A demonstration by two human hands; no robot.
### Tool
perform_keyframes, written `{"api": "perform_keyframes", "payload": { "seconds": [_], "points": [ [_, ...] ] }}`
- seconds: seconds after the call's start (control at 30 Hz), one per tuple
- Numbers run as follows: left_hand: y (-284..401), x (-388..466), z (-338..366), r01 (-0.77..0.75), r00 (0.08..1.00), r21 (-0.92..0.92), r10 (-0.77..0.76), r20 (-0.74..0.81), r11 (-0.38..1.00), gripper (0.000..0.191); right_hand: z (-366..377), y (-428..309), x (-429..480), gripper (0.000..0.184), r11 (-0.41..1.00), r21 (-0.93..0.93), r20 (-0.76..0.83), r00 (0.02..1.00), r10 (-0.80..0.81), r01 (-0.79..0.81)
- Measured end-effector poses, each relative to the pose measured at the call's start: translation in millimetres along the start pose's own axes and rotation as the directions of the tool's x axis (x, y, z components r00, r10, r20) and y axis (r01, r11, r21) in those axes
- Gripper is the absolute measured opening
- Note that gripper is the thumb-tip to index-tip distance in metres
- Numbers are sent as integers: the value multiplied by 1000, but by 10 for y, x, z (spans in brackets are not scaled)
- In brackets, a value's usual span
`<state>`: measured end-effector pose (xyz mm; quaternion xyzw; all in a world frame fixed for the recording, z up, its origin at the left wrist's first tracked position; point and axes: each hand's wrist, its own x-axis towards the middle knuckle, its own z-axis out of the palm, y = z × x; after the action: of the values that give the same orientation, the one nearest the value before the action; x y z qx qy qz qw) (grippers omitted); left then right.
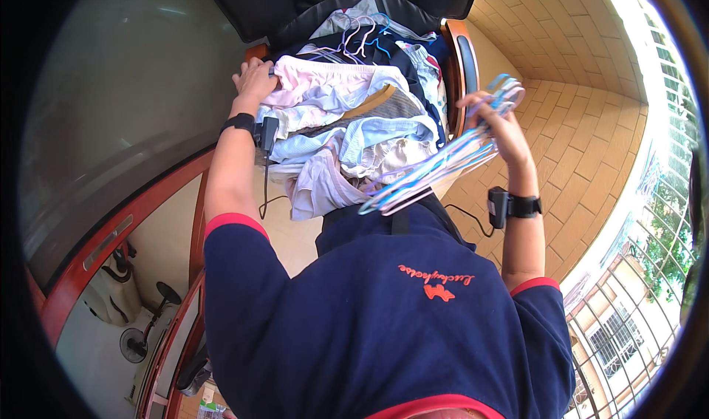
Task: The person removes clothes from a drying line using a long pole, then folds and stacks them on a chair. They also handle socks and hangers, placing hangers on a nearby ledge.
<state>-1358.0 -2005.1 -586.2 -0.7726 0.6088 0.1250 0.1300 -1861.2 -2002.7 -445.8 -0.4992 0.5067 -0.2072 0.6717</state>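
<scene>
My right hand grips a bundle of thin plastic clothes hangers in blue, pink, purple and white. The bundle slants down to the left in front of my dark blue shirt. At the left end of a pink garment rests my left hand, beside the chair's wooden armrest; whether its fingers pinch the cloth is hidden. Spread over the chair seat is a pile of clothes, among them a light blue garment and a grey one with a mustard band. Several loose hangers lie on dark clothes behind.
The pile lies on a black-backed chair with a curved wooden right armrest. A red-framed dark panel stands close on my left. Tan brick-patterned tiles and a window grille are on my right. A cable hangs from each wrist device.
</scene>
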Motion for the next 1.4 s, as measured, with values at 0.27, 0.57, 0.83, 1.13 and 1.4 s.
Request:
{"api": "perform_keyframes", "payload": {
  "seconds": [0.27, 0.57, 0.83, 1.13, 1.4],
  "points": [
    [188, -1082, -614, -464, 854, -353, 303, -424, 812, 12, 1000, 79, 622, 51, 999, -34, -43, 999, 16, -17],
    [2, -1660, -511, -299, 856, -705, -145, -495, 643, 17, 1163, 40, 484, 23, 961, -128, -64, 964, -257, 247],
    [-124, -1335, -831, -363, 705, -569, -182, -686, 738, 26, 236, -559, -167, 31, 576, 696, -257, 898, -357, 428],
    [1607, -2305, -3004, -907, 33, 192, 516, -856, 376, 38, 317, -1453, -1015, 24, 684, 237, -480, 695, -535, 690],
    [2896, -2037, -2935, -856, 473, -103, 688, -550, 507, 23, 214, -1515, -1392, 29, 755, 152, -211, 767, -606, 638]
  ]
}}
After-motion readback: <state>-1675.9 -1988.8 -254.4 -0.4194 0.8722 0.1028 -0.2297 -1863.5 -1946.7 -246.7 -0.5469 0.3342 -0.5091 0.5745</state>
